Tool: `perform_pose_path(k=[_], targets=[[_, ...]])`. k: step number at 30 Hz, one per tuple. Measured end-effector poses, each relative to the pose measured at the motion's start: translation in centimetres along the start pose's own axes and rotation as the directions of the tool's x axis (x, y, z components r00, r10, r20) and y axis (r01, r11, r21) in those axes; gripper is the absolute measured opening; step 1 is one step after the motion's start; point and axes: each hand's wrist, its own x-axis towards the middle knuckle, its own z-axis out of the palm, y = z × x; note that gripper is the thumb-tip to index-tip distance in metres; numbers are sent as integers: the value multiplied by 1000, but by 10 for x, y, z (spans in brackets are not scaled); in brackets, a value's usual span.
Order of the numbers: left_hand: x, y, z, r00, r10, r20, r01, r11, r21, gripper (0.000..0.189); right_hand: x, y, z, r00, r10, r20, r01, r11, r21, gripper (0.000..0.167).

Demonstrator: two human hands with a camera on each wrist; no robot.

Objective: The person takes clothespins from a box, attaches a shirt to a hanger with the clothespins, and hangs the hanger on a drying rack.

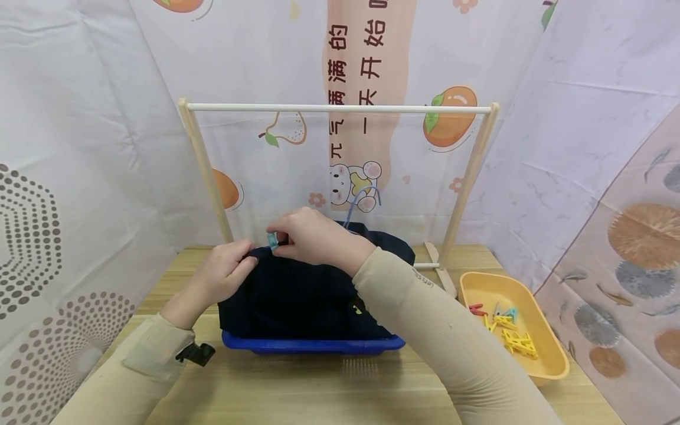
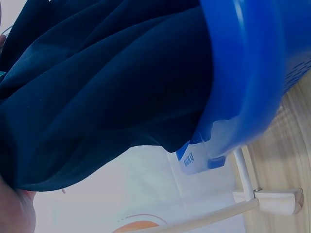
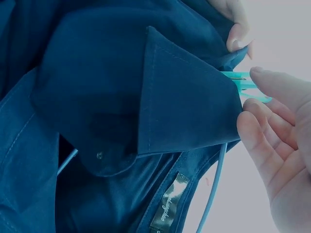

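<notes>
A dark navy shirt (image 1: 297, 295) with a collar and a neck label (image 3: 169, 201) is bunched over a blue basket (image 1: 313, 345). From its neck rises the hook of a blue hanger (image 1: 363, 189). Thumb and fingers of my left hand (image 1: 225, 271) pinch the shirt's upper edge at the left. Just right of it, my right hand (image 1: 319, 239) holds a teal clothespin (image 1: 273, 241) at that edge. In the right wrist view the clothespin (image 3: 240, 82) meets the cloth beside the collar; whether its tips bite the cloth is hidden.
Behind the basket stands a rack with a white rail (image 1: 340, 108) and wooden posts (image 1: 467, 177). A yellow tray (image 1: 536, 313) at the right holds several yellow clothespins (image 1: 517, 342) and a red one (image 1: 476, 309). Printed curtains surround the wooden table (image 1: 319, 389).
</notes>
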Motion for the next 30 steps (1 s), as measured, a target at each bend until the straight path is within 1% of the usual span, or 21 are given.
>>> perform_pose_path(k=[7,18,25,30], targets=[[0,-1,1,1000,5,-9,-5,1000,-4,27,-2,0,-1,1000,-8,-19,8,1000,-7,12],[0,-2,2,1000,20,-21,-20,1000,-5,25,-5,2,-3,1000,-14,-25,14,1000,-7,19],[-1,-3,2,1000,21,-22,-21,1000,-2,26,-8,4,-4,1000,20,-18,-20,1000,14,33],[-1,-4,2,999,27,-31,-27,1000,3,24,-11,6,-4,999,23,-28,-22,999,26,41]])
